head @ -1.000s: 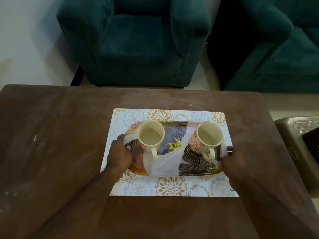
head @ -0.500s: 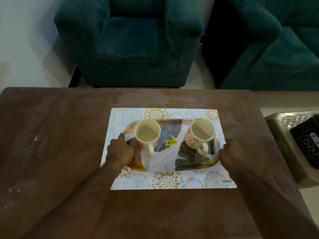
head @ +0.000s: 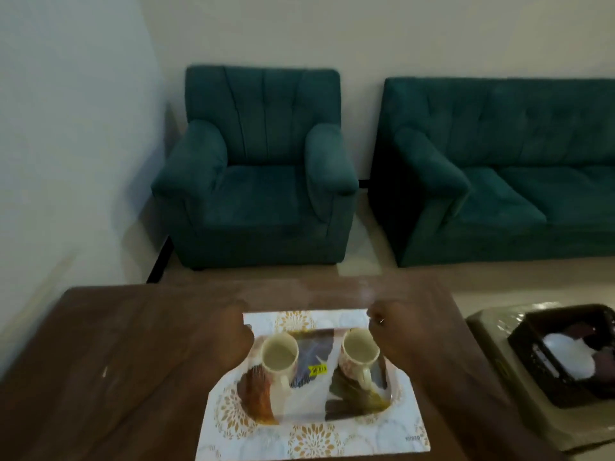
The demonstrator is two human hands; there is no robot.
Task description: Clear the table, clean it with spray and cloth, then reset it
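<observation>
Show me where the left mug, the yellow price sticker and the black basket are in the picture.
left mug (head: 279, 353): head view, on its pale inside.
yellow price sticker (head: 317, 370): head view, on the label's middle.
black basket (head: 565, 312): head view, on its far rim.

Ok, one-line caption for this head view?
Both hands, left and right, by a patterned tray carrying two mugs on a floral placemat, wooden table.

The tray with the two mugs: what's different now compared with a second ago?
Both hands have left the tray's ends: the left hand and right hand now sit farther forward, near the mat's far edge. The view has tipped up towards the armchairs. Both mugs stayed upright on the tray.
</observation>
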